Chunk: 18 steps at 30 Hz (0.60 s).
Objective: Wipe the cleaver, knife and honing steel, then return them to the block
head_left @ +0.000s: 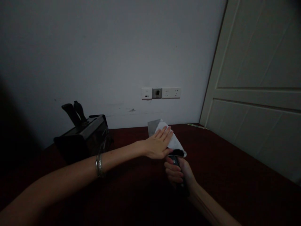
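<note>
My right hand [176,172] is closed round the dark handle of a broad cleaver [153,126], whose grey blade points away from me over the dark red table [225,163]. A white cloth [174,142] lies over the blade. My left hand [158,143] presses flat on the cloth with fingers stretched out. A metal bracelet [99,165] sits on my left wrist.
A black knife block [85,138] with two dark handles sticking up stands at the left near the wall. A row of wall sockets [161,93] is behind the table. A pale door [256,94] closes off the right side.
</note>
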Tool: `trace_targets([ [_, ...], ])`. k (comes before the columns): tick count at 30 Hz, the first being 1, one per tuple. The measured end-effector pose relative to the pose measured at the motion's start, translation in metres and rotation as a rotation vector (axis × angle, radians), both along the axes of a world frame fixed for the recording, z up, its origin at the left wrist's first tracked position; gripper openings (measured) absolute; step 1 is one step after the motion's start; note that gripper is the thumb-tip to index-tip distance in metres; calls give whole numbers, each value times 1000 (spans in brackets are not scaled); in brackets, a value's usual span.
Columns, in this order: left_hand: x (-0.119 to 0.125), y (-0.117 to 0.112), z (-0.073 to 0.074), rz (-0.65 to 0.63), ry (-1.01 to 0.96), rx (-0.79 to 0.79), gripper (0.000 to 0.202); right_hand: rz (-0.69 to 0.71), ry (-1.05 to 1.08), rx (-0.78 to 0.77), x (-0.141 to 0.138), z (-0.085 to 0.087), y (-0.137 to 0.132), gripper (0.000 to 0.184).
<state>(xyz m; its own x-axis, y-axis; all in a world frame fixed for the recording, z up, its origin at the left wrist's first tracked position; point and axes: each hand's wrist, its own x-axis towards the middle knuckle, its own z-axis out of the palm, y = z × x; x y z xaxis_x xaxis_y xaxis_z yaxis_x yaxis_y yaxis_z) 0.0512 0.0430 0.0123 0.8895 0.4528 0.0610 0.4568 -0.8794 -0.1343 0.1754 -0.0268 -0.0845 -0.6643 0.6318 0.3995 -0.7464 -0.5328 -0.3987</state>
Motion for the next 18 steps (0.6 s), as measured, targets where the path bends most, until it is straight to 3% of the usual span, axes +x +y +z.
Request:
trace_targets([
  [3,3,-5,-1,-30,5,10,69,-4,7,7,1,2,0,24],
  [8,-2,33,11,197,12,-41,72,-3,-15,-39,-1,2,0,40],
  [10,-4,37,13,252,8,-55,73,-7,-27,-40,-1,2,0,42],
  [16,-4,1,1,43,34,-38,73,-37,-12,-31,1,2,-2,30],
  [18,-3,2,3,57,42,-60,73,-19,-8,-36,-1,2,-3,31],
])
